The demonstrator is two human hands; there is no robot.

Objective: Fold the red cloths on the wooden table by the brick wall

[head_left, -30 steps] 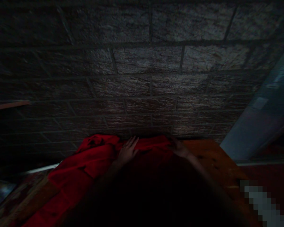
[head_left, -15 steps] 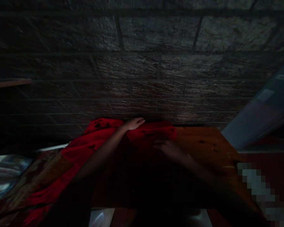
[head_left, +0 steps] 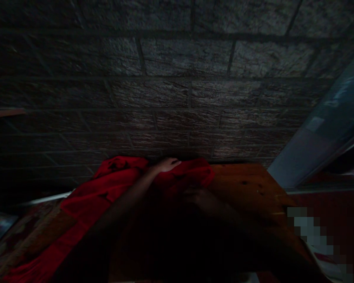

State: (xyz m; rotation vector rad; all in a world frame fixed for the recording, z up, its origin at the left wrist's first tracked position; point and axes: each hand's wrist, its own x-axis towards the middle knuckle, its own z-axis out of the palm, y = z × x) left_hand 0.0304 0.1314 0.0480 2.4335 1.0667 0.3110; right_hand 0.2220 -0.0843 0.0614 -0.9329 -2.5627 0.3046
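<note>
A red cloth (head_left: 106, 190) with a fringed end lies rumpled over a wooden table (head_left: 242, 184), its far part bunched near the wall. My left hand (head_left: 167, 164) rests on the far part of the cloth, its fingers stretched out to the right. Closer to me, my right hand (head_left: 202, 198) is low over the cloth in deep shadow. Its fingers point left and look extended, though their tips are hard to make out. Dark shadow hides the near middle of the cloth and the tabletop.
A stone-block wall (head_left: 171, 94) rises right behind the table. On the right stands a grey-blue upright panel (head_left: 306, 133). A patterned rug (head_left: 23, 239) and a shiny plastic-looking item (head_left: 0, 226) are at lower left. A reddish ledge (head_left: 6, 113) juts in from the left.
The view has tilted and shifted slightly, so the table and cloth sit lower and further left. My right hand has drawn a little nearer to the left one. My left hand stays on the cloth.
</note>
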